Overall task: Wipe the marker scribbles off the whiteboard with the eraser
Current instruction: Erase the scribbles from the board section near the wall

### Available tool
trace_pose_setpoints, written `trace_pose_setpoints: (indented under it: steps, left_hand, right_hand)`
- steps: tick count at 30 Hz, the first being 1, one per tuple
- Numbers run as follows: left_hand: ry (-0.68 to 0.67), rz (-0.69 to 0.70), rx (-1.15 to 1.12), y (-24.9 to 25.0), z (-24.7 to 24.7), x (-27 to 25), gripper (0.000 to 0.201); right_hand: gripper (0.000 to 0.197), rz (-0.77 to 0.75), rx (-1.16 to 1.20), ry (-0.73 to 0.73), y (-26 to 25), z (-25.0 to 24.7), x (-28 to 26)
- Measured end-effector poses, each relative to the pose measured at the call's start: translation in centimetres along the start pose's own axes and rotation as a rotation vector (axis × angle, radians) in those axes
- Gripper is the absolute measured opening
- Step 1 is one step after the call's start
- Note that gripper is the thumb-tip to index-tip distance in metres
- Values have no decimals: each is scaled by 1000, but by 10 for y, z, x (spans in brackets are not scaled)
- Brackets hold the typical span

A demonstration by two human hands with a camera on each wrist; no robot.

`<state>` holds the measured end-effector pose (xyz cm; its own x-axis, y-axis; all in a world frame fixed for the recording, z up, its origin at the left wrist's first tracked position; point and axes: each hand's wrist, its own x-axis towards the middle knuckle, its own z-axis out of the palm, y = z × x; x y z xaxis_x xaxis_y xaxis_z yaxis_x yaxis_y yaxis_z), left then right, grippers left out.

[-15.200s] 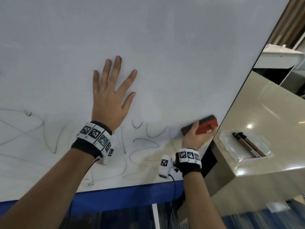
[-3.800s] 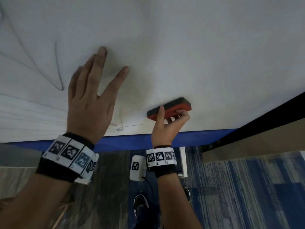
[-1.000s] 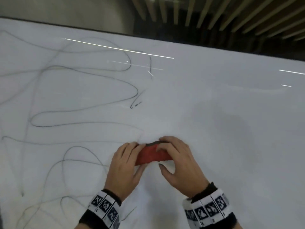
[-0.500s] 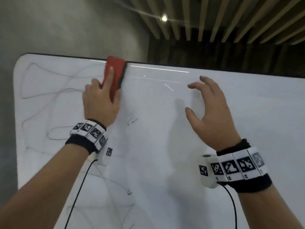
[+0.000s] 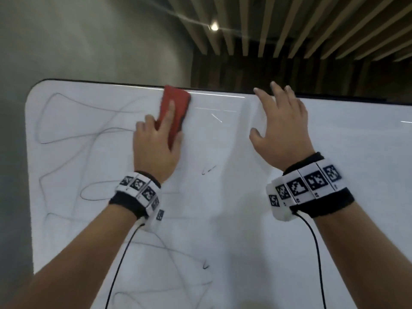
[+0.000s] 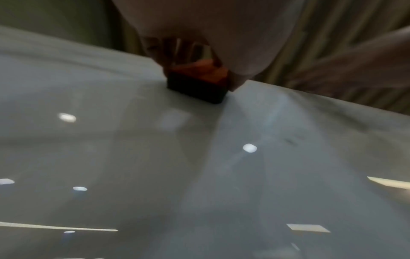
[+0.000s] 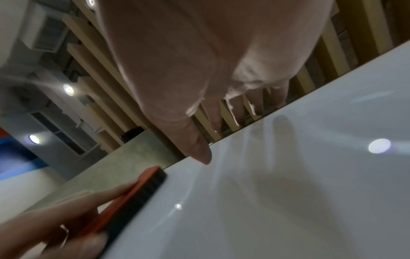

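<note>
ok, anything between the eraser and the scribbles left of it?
Nothing visible. The left hand holds the red block eraser flat on the white whiteboard near its top edge. The black marker scribbles lie across bare board. The right hand is off to the other side.

The big white whiteboard (image 5: 234,197) has a dark rim and round corners. Thin black scribbles (image 5: 73,134) loop over its side from 7 to 11 o'clock. A small mark (image 5: 208,170) sits near the middle. A red eraser (image 5: 176,105) with a dark pad lies flat against it at 12 o'clock, by the top rim.
</note>
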<state>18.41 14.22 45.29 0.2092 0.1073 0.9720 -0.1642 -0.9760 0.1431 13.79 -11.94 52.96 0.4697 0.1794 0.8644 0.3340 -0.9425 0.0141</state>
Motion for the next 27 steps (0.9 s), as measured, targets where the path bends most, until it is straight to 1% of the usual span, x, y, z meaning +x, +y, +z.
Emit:
trace_pose_setpoints:
  steps: [2, 3, 4, 5, 7, 8, 9, 10, 12, 13, 14, 15, 16, 18, 20, 22, 23, 24, 25, 27]
  left_hand:
    - [-86, 315, -76, 34, 3, -32, 64]
    - [-122, 414, -65, 40, 2, -37, 64]
    - [-138, 427, -41, 37, 0, -30, 64]
    - [-119, 359, -19, 32, -1, -16, 66]
    - [-56, 120, -4, 24, -5, 19, 68]
    - [-40, 49, -6, 25, -7, 31, 68]
    - [-44, 53, -18, 31, -8, 34, 69]
    - [-58, 128, -56, 42, -6, 29, 68]
    - [-122, 351, -153, 65, -1, -7, 68]
    - [-168, 424, -190, 71, 0, -30, 69]
    - [-202, 444, -208, 72, 1, -49, 68]
    - [-218, 421, -210, 67, 2, -61, 67]
    - [-207, 374, -207, 59, 3, -67, 65]
    - [-136, 242, -185, 33, 5, -60, 65]
    - [-59, 35, -127, -3, 3, -42, 66]
    - [-29, -186, -82, -20, 3, -33, 67]
    - [-24, -217, -71, -17, 4, -38, 67]
    - [-32, -176, -79, -4, 5, -50, 67]
    - [-59, -78, -104, 13, 6, -68, 66]
    - [-133, 229, -134, 40, 10, -107, 64]
  right_hand:
    - [74, 32, -32, -18, -7, 4, 6]
    - [73, 39, -35, -5, -9, 5, 6]
    - [75, 43, -26, 18, -10, 7, 6]
    - [78, 46, -18, 35, -9, 8, 5]
    - [81, 53, -17, 50, -5, 8, 3]
    - [81, 53, -19, 55, -3, 10, 2]
    - [80, 56, -18, 65, -4, 10, 0]
    - [80, 57, -19, 77, -5, 11, 0]
    - [79, 53, -24, 96, -7, 12, -1]
    - [78, 49, -22, 99, -7, 12, -1]
    - [77, 45, -17, 100, -7, 11, -2]
    - [76, 44, -12, 95, -6, 10, -2]
    - [76, 41, -11, 86, -4, 8, -3]
    - [78, 23, -23, 51, 2, 5, -4]
    - [79, -3, -37, -1, 6, 3, -4]
    - [80, -17, -50, -46, 10, 1, -5]
    - [80, -20, -61, -60, 10, 2, -6]
    - [79, -21, -77, -68, 9, 3, -6]
    - [79, -19, -93, -70, 7, 4, -6]
    - [81, -21, -114, -58, 4, 8, -7]
